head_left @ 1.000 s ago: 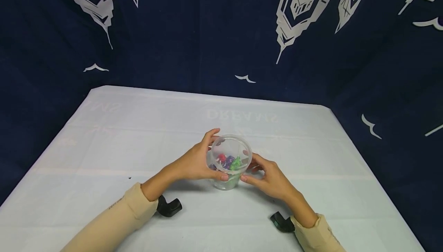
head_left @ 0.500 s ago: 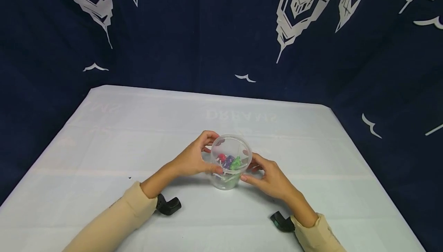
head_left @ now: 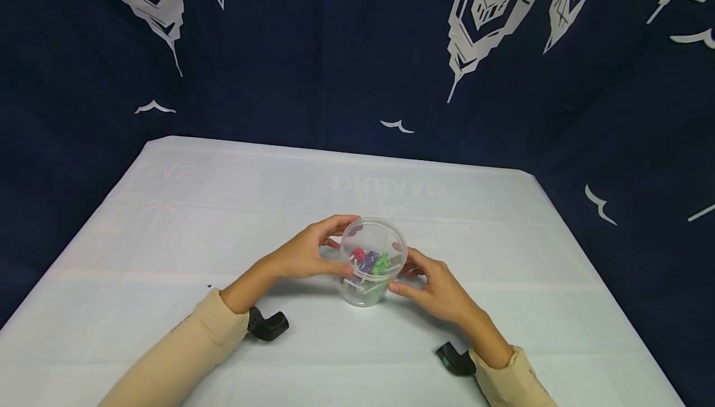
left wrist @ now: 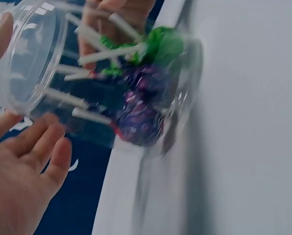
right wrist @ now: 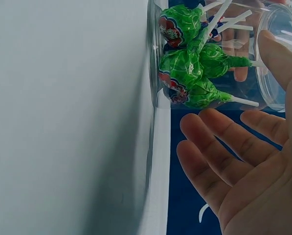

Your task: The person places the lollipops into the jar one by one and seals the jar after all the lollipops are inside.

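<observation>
A clear plastic jar point(head_left: 357, 298) stands upright on the white-covered table, with its wide rim toward me. Inside lie several wrapped lollipops: green ones point(right wrist: 182, 68), purple ones point(left wrist: 141, 122) and a pinkish-red one point(head_left: 358, 254). My left hand point(head_left: 304, 253) holds the jar's left side near the rim, thumb in front and index finger behind. On the opposite side, my right hand point(head_left: 432, 286) grips the jar with its thumb near the front of the rim. The right hand's lower fingers point(right wrist: 204, 171) extend loosely beside the wall. Whether a lid covers the rim is hard to tell.
A white cloth point(head_left: 223, 233) covers the table. Behind it hangs a dark blue curtain point(head_left: 279, 53) with white building and bird prints. Black wrist cameras point(head_left: 268, 325) sit below both sleeves. A small dark speck point(head_left: 209, 286) lies left of the jar.
My left hand has drawn back leftward, its thumb sliding left along the front of the rim and its fingers lower behind it. The jar and my right hand stay in place.
</observation>
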A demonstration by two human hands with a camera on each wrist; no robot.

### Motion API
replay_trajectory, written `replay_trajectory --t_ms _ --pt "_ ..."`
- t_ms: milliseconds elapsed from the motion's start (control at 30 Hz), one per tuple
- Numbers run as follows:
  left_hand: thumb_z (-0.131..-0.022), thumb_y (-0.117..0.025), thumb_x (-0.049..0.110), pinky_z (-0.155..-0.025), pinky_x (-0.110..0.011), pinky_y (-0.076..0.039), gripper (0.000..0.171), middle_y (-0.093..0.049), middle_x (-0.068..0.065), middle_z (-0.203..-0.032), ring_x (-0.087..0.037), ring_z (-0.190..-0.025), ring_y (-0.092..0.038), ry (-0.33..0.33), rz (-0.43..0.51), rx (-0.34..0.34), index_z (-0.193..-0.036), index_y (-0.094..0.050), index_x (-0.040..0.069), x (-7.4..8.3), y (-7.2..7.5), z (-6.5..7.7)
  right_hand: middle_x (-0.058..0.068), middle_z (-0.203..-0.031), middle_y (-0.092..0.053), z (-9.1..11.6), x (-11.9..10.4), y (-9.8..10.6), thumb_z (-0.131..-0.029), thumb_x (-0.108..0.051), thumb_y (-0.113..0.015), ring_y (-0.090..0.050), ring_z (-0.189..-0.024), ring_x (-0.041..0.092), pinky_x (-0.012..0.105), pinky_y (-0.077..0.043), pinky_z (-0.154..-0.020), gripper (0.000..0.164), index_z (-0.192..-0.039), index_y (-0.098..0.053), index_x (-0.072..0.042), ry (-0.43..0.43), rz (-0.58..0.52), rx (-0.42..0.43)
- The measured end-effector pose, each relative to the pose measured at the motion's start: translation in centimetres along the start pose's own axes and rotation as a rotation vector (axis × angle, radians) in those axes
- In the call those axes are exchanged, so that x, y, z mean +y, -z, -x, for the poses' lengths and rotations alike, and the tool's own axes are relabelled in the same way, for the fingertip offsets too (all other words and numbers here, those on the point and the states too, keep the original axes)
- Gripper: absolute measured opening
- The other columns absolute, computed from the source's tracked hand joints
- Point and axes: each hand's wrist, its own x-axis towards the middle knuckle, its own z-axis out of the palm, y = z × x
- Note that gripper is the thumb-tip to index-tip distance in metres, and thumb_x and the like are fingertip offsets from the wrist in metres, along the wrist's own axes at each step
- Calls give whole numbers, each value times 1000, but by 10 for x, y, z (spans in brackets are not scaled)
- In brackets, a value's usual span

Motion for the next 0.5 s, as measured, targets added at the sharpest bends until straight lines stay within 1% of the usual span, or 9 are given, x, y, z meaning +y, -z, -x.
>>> replay_trajectory --t_ms 67,133,167,233,267,333,433,500 --pt "-77 -86 34 -101 -49 -43 94 -50 -14 -142 -33 -132 -45 6 21 -8 -148 -32 3 -1 0 1 3 -113 -69 0 0 0 -87 -12 -77 -66 -94 18 41 -56 -81 56 -137 -53 -5 2 1 -2" --pt "-74 -88 35 -101 -47 -43 97 -51 -15 -141 -34 -130 -46 14 13 14 -146 -31 3 0 -3 2 3 -113 -69 0 0 0 -87 -12 -77 -66 -94 18 42 -56 -80 56 -137 -53 -5 4 1 -2" --pt "-73 -90 33 -100 -45 -44 97 -51 -14 -139 -34 -129 -46 17 4 27 -144 -31 3 1 -5 1 3 -113 -69 0 0 0 -87 -12 -77 -66 -94 19 42 -56 -80 56 -138 -53 -5 5 2 -2" --pt "-73 -90 27 -98 -43 -46 92 -54 -11 -136 -35 -127 -48 10 -12 45 -142 -35 4 2 -6 0 4 -113 -69 0 0 0 -87 -12 -77 -66 -94 19 42 -56 -80 56 -138 -52 -5 6 0 -1" --pt "-74 -89 23 -97 -43 -46 87 -54 -10 -135 -36 -126 -48 4 -12 46 -142 -38 4 2 -6 0 4 -113 -69 0 -1 0 -87 -12 -77 -66 -94 19 42 -56 -80 56 -138 -52 -5 6 0 -2" --pt "-78 -86 23 -97 -44 -47 82 -55 -10 -136 -38 -126 -49 -16 0 32 -144 -41 4 2 -4 0 4 -113 -69 0 -1 0 -87 -12 -77 -67 -94 20 42 -56 -80 57 -138 -52 -5 5 -1 -3" --pt "-78 -86 27 -99 -47 -45 90 -52 -12 -140 -38 -129 -47 -19 13 9 -148 -35 2 2 -2 1 4 -113 -69 0 0 0 -87 -12 -77 -67 -94 21 42 -56 -81 57 -138 -52 -4 5 1 -8" --pt "-75 -89 31 -101 -46 -44 95 -52 -13 -139 -37 -130 -46 -15 -8 12 -146 -32 3 2 -4 1 5 -114 -69 0 0 0 -87 -12 -77 -67 -94 22 43 -56 -80 57 -138 -52 -4 4 2 -6"
